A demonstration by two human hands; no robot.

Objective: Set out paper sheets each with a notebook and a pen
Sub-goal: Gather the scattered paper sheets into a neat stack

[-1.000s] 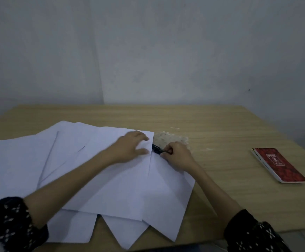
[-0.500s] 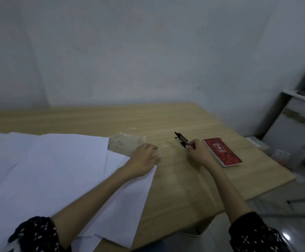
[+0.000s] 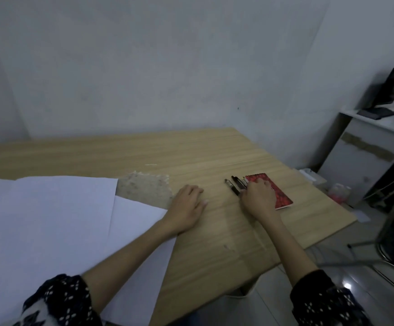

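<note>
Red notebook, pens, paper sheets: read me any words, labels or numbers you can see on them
None can be read.
Red notebook: cover too blurred, partly under the right hand.
Pens: markings too small to read.
Paper sheets: blank on the visible side.

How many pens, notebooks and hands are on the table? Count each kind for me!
Pens: 2 that show plainly, lying side by side left of the notebook; more may hide under the right hand.
Red notebook: 1
Hands: 2, the left hand and the right hand.
Total: 5
The white paper sheets overlap too much to count.
</note>
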